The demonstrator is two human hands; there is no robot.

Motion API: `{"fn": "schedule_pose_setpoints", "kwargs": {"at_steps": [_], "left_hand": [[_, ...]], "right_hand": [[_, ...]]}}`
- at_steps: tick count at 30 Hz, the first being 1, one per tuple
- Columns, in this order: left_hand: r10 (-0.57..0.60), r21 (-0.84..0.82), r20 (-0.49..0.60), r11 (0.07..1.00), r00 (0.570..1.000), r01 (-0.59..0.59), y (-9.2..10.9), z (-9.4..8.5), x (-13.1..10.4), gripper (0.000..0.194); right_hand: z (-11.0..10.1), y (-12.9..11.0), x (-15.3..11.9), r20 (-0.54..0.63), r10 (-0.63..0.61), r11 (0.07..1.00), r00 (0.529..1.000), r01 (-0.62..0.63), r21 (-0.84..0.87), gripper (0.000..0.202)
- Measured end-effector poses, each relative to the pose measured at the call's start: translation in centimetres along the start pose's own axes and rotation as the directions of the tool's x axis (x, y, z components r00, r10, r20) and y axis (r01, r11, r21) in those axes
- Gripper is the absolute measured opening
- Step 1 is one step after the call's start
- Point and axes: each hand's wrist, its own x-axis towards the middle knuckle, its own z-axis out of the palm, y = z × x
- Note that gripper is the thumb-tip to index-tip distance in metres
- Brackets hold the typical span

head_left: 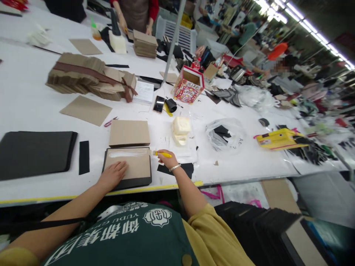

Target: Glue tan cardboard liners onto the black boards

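Observation:
My left hand [114, 175] lies flat with its fingers spread on a tan board [137, 168], which rests on black sheets [135, 182] near the table's front edge. A whitish wet streak runs along the board's upper part. In my right hand [168, 159] is a yellow-handled brush [163, 153], its tip at the board's upper right corner. Just behind lies a stack of tan boards [129, 133]. A cream-coloured container [181, 129] stands behind my right hand, and a black strip [177, 170] lies under my right wrist.
Black sheets [36, 153] are stacked at the left beside a black strip [84, 157]. Tied tan pieces [80, 74], a phone [159, 104], a red box [189, 84] and a metal pole [174, 40] stand farther back. A plastic bag [223, 135] lies right. Across the table is another person.

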Motion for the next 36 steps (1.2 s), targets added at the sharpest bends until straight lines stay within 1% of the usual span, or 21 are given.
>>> {"fn": "schedule_pose_setpoints", "kwargs": {"at_steps": [2, 3, 4, 5, 7, 9, 11, 12, 15, 17, 19, 22, 24, 26, 27, 30, 32, 33, 34, 35, 36], "left_hand": [[0.017, -0.014, -0.009, 1.0, 1.0, -0.017, -0.1, 0.3, 0.1, 0.038], [0.026, -0.02, -0.009, 0.999, 1.0, -0.027, -0.2, 0.4, 0.1, 0.038], [0.034, -0.024, -0.006, 0.999, 0.999, -0.034, -0.2, 0.4, 0.2, 0.038], [0.036, -0.025, -0.002, 0.999, 0.999, -0.036, -0.1, 0.4, 0.2, 0.038], [0.029, -0.024, 0.008, 0.999, 1.0, -0.029, 0.0, 0.2, 0.3, 0.038], [0.018, -0.018, 0.021, 1.0, 1.0, -0.018, 0.1, 0.0, 0.4, 0.038], [0.013, -0.003, 0.035, 1.0, 0.999, -0.013, 0.3, -0.1, 0.4, 0.038], [0.012, 0.008, 0.042, 1.0, 0.999, -0.012, 0.4, -0.2, 0.4, 0.038], [0.001, 0.038, 0.052, 0.999, 0.999, -0.003, 0.7, -0.3, 0.5, 0.039], [-0.017, 0.061, 0.061, 0.998, 0.998, 0.013, 1.0, -0.5, 0.5, 0.04], [-0.036, 0.081, 0.083, 0.996, 0.996, 0.029, 1.1, -0.8, 0.6, 0.04], [-0.062, 0.081, 0.142, 0.995, 0.988, 0.051, 1.4, -1.6, 1.1, 0.039], [-0.086, 0.049, 0.147, 0.996, 0.985, 0.08, 1.9, -2.5, 1.7, 0.041], [-0.087, -0.036, 0.089, 0.995, 0.992, 0.09, 2.8, -3.6, 2.5, 0.046], [-0.069, -0.1, 0.042, 0.992, 0.997, 0.073, 3.4, -4.2, 3.1, 0.05], [0.037, -0.324, -0.079, 0.944, 0.996, -0.061, 5.4, -5.6, 5.1, 0.053], [0.116, -0.448, -0.087, 0.883, 0.989, -0.143, 6.3, -6.4, 6.3, 0.042], [0.14, -0.501, -0.072, 0.851, 0.988, -0.157, 6.6, -6.7, 6.8, 0.035], [0.14, -0.549, -0.055, 0.823, 0.989, -0.147, 6.6, -6.9, 7.1, 0.03], [0.109, -0.596, -0.038, 0.796, 0.993, -0.11, 6.4, -7.1, 7.2, 0.027], [0.048, -0.646, -0.016, 0.762, 0.999, -0.046, 6.1, -7.3, 7.1, 0.026]], "right_hand": [[-2.1, 2.1, -2.3, -0.034, -0.054, 0.999, 0.998, 0.054, -0.005, 0.035], [-2.7, 3.4, -3.4, -0.061, -0.099, 0.993, 0.993, 0.094, -0.076, 0.036], [-2.9, 4.7, -4.4, -0.087, -0.149, 0.973, 0.985, 0.13, -0.192, 0.035], [-2.7, 6.2, -5.2, -0.105, -0.199, 0.93, 0.974, 0.154, -0.335, 0.032], [-1.5, 9.1, -6.1, -0.083, -0.291, 0.773, 0.953, 0.183, -0.607, 0.026], [0.1, 11.6, -6.3, -0.02, -0.339, 0.605, 0.941, 0.202, -0.77, 0.022], [1.4, 13.3, -5.9, 0.021, -0.359, 0.491, 0.933, 0.209, -0.846, 0.024], [1.8, 13.8, -5.6, 0.029, -0.367, 0.458, 0.93, 0.208, -0.864, 0.025], [1.9, 14.4, -4.7, 0.065, -0.382, 0.423, 0.922, 0.237, -0.875, 0.027], [1.4, 14.2, -4.3, 0.1, -0.382, 0.433, 0.919, 0.273, -0.859, 0.027], [0.7, 13.9, -4.2, 0.087, -0.384, 0.474, 0.919, 0.278, -0.836, 0.027], [0.1, 13.0, -4.3, -0.034, -0.386, 0.587, 0.922, 0.217, -0.78, 0.026], [0.0, 11.8, -4.4, -0.107, -0.389, 0.652, 0.915, 0.192, -0.734, 0.022], [0.1, 9.9, -4.5, -0.127, -0.413, 0.688, 0.902, 0.217, -0.692, 0.02], [0.3, 8.7, -4.6, -0.116, -0.432, 0.699, 0.895, 0.251, -0.67, 0.019], [0.9, 4.9, -4.7, -0.037, -0.48, 0.725, 0.877, 0.372, -0.58, 0.018], [1.4, 2.7, -4.8, 0.021, -0.489, 0.746, 0.872, 0.431, -0.507, 0.018], [1.7, 1.9, -4.8, 0.037, -0.488, 0.76, 0.872, 0.446, -0.473, 0.018], [2.0, 1.2, -4.7, 0.044, -0.488, 0.774, 0.871, 0.456, -0.439, 0.018], [2.3, 0.8, -4.7, 0.047, -0.488, 0.787, 0.872, 0.463, -0.409, 0.019], [2.6, 0.5, -4.6, 0.048, -0.484, 0.798, 0.874, 0.463, -0.385, 0.021]]}}
